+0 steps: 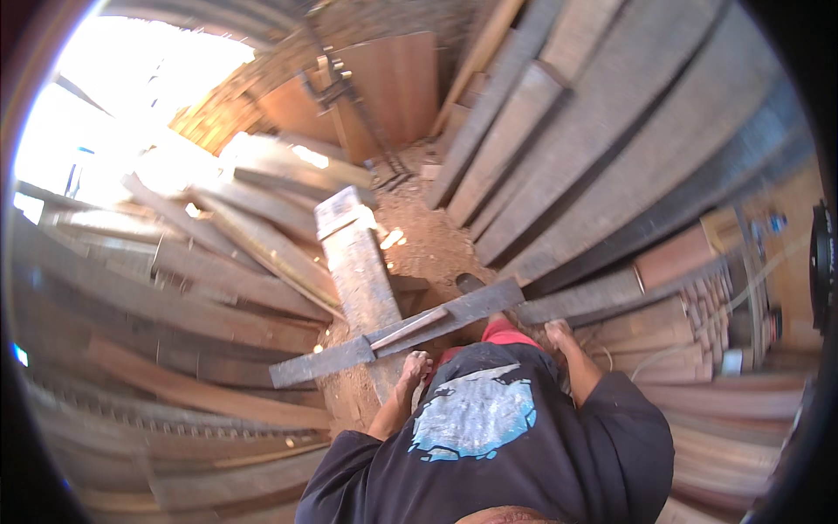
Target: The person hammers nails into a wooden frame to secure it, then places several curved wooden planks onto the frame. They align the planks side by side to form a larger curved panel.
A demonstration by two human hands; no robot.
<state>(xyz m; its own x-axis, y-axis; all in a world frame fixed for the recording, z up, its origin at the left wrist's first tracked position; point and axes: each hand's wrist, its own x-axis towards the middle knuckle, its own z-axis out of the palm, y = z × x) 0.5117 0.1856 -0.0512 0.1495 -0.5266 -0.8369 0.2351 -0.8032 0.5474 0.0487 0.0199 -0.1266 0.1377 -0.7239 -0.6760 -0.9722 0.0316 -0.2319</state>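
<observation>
Curled at the fingers, the left hand (pixel 417 365) is just on the near side of a long, flat, dark grey-brown wooden plank (pixel 476 307); whether it touches or holds anything, I cannot tell. Off to its right, the right hand (pixel 557 334) is bent inward too, its contents hidden. Ahead of the left hand, a thin brown wooden stick (pixel 410 332) lies along the plank, which crosses a pale, weathered wooden beam (pixel 360 275). Beyond the right hand lean broad grey-brown boards (pixel 602 148).
</observation>
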